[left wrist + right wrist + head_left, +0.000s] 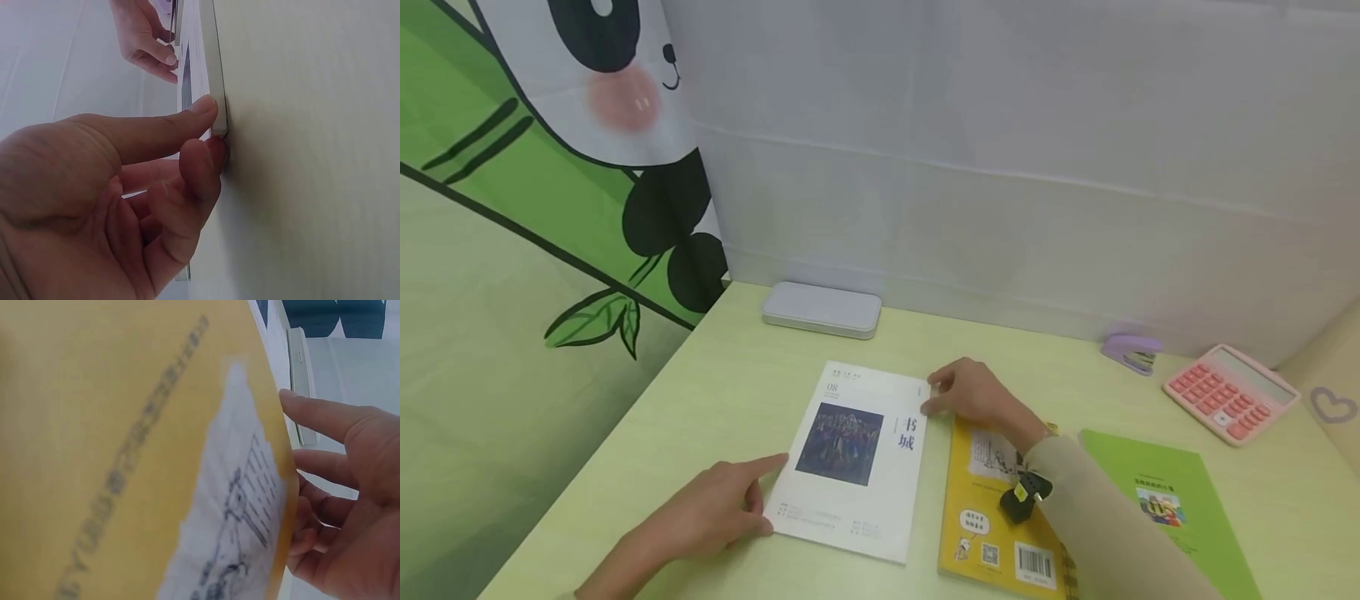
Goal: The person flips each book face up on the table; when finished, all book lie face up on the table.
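A white magazine [853, 508] with a dark picture on its cover lies flat on the table. My left hand [715, 508] touches its left edge near the lower corner, index finger and thumb reaching out. Up close in the left wrist view, that hand's thumb [169, 128] rests against the magazine's side [217, 81], with the other fingers bent below. At the upper right corner, my right hand [973, 392] touches the edge with thumb and index finger. Under the right forearm lies a yellow book [973, 500], which fills much of the right wrist view.
A green book [1210, 525] lies at the right. Behind it are a pink calculator [1231, 393] and a purple stapler [1131, 352]. A pale flat case [822, 308] stands at the back left, before the white curtain [1000, 167].
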Tool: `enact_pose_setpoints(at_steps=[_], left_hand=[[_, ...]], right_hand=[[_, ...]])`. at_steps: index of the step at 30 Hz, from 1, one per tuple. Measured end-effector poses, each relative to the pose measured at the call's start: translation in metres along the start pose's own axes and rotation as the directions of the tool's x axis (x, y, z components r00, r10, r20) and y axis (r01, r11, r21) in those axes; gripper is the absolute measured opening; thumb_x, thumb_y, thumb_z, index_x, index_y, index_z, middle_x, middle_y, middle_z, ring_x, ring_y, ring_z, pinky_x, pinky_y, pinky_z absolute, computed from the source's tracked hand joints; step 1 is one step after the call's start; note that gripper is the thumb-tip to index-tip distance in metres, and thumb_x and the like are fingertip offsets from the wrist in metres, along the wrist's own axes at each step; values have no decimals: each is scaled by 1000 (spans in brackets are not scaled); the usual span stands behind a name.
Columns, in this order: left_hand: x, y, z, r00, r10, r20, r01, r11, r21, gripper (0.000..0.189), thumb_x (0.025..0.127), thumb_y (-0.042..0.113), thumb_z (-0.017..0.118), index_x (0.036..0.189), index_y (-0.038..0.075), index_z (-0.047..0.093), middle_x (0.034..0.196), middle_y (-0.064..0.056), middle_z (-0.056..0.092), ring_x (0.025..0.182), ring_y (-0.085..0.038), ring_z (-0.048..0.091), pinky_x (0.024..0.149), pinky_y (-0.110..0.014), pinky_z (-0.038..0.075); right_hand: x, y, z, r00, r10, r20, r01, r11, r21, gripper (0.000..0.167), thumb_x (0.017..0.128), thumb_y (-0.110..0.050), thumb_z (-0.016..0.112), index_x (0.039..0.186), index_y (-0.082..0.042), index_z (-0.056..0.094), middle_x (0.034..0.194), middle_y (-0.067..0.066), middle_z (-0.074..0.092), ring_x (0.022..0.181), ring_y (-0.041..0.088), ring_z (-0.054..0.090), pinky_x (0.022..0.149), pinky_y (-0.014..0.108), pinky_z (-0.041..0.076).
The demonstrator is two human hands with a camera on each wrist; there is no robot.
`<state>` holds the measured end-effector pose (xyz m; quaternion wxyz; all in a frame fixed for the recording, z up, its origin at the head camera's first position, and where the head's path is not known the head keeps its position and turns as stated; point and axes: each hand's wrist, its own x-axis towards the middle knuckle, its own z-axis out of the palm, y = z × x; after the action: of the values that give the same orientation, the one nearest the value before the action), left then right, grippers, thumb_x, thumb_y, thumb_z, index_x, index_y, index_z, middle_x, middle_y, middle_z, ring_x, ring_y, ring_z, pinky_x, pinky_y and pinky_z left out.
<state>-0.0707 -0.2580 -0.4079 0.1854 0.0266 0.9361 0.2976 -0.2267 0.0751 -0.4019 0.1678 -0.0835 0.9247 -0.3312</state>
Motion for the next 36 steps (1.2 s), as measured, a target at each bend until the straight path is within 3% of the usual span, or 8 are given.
enact_pose_setpoints(at_steps=[10, 28, 36], left_hand=[[17, 5, -2, 1000, 4, -3, -4, 1000, 17, 80, 84, 11, 88, 155, 7, 52, 76, 0, 59, 68, -17, 54, 61, -27, 42], [36, 7, -11, 999, 47, 19, -47, 999, -22, 80, 87, 8, 85, 158, 6, 48, 76, -3, 59, 65, -18, 55, 59, -29, 43], [38, 6, -13, 998, 61, 15, -60, 998, -37, 80, 86, 7, 85, 157, 5, 48, 76, -3, 59, 64, -18, 55, 59, -29, 42]], right_hand=[[6, 1, -3, 998, -12, 68, 16, 998, -64, 78, 90, -30, 85, 158, -14, 51, 122, 18, 64, 69, 18, 71, 60, 29, 60], [15, 12, -7, 999, 35, 40, -35, 999, -7, 79, 91, -32, 84, 160, -20, 48, 133, 22, 62, 74, 20, 70, 65, 29, 61], [18, 13, -8, 998, 45, 39, -46, 999, 23, 79, 91, -31, 84, 160, -20, 47, 129, 22, 63, 70, 20, 71, 64, 29, 61]])
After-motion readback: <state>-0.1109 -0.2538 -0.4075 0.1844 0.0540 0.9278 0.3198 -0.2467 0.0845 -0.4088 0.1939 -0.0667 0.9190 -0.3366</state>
